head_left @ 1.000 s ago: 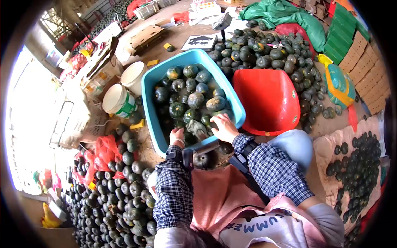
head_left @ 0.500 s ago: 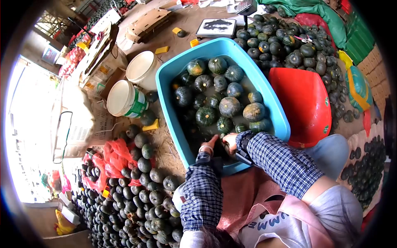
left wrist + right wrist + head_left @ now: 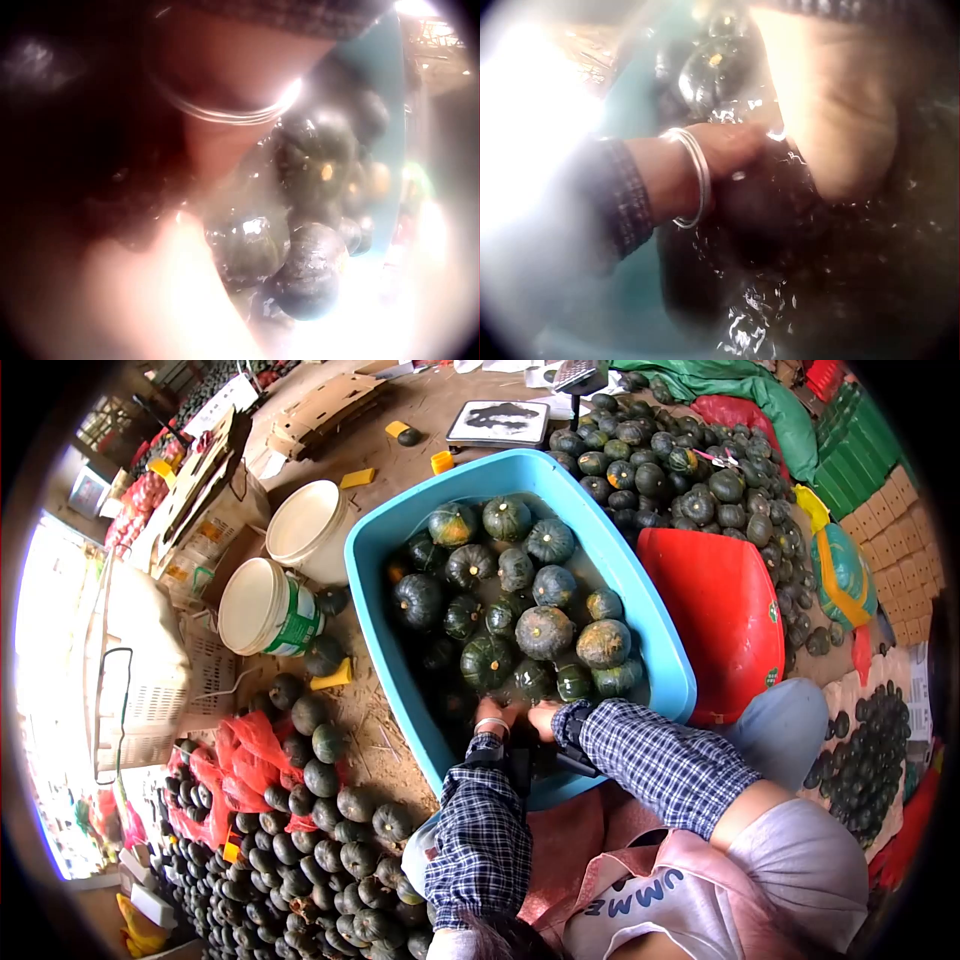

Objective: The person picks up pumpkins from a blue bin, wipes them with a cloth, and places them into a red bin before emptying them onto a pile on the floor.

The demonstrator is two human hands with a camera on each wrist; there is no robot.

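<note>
Both hands reach into the water at the near end of a blue tub [image 3: 375, 575], side by side. My left hand [image 3: 497, 712], with silver bangles [image 3: 694, 176] at its wrist, dips its fingers below the murky surface. Close beside it, my right hand [image 3: 543, 718] is also partly under water. Their fingers are hidden, and I cannot tell what they hold. Green pumpkins [image 3: 486, 662] float just beyond the hands, several with mottled orange patches. Wet pumpkins [image 3: 251, 244] also show near the hands in the left wrist view.
A red scoop-shaped basin [image 3: 715, 620] stands right of the tub. Two white buckets [image 3: 255, 605] are on the left. Pumpkins [image 3: 350, 860] cover the floor at lower left, with another heap [image 3: 690, 480] at the back right. A scale [image 3: 498, 422] lies beyond the tub.
Earlier the hands were apart, with a grey cloth showing between them at the tub's near end. They have come together and gone down into the water; the cloth is out of sight.
</note>
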